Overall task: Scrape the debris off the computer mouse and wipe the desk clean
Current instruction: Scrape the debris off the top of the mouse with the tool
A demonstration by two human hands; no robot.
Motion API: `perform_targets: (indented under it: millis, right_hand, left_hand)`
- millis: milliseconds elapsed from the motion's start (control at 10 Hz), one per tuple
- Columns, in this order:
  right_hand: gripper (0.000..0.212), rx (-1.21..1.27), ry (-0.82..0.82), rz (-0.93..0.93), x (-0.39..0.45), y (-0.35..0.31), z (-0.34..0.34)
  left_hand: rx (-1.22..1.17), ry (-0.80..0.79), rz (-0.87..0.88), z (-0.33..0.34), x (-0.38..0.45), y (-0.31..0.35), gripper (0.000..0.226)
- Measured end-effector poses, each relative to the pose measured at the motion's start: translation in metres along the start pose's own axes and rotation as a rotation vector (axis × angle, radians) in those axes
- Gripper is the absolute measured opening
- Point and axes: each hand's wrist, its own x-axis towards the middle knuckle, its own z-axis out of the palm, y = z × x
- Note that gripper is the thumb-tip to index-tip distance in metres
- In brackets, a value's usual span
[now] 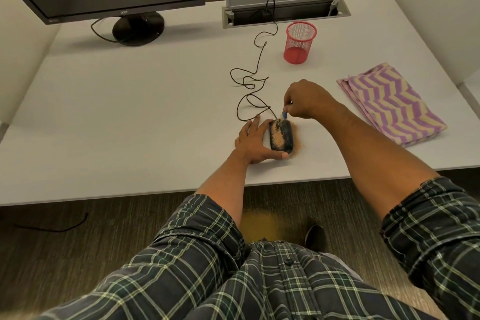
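1. Mouse (281,138) scraping is the step I judge to be in hand, going by the head view, the only one I have: it lies on the white surface (130,112) near the front edge, its cable (255,80) snaking back toward the hatch (285,11) at the rear.
2. My left hand (253,144) braces the mouse from its left side; its fingers (255,125) lie fairly straight along that side and the thumb hooks round the near end, so it holds the body steady.
3. My right hand (306,101) hovers just beyond the far end of the mouse, pinching a small blue scraper (285,114) whose tip meets the mouse near the cable end.
4. The mouse is dark and speckled with pale sandy grit (275,138), thickest along its left half; the right half looks cleaner. A faint tan dusting lies on the surface just right of it.
5. As I read it, the next move calls for drawing the tool along the gritty left strip while the left hand keeps the body from sliding.
6. The wipe is not yet begun: the folded striped cloth (389,104) lies well apart on the right, untouched, with a red mesh cup (300,41) behind it.
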Motion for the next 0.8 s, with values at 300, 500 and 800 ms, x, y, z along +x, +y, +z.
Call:
perform_targets:
  millis: [300,500,800]
  right_hand:
    - [0.019,0.130,-0.101,-0.001,0.0033,0.0048,-0.0047]
    - [0.018,0.130,-0.096,-0.004,0.0048,0.0025,-0.0050]
    - [0.017,0.111,-0.113,-0.005,0.0069,0.0001,-0.0049]
  left_hand:
    - [0.024,-0.016,-0.006,-0.0021,-0.0010,0.0025,0.121]
    - [0.032,-0.016,-0.012,-0.0018,-0.0006,0.0025,0.121]
    - [0.030,-0.018,-0.007,-0.0023,-0.0010,0.0024,0.122]
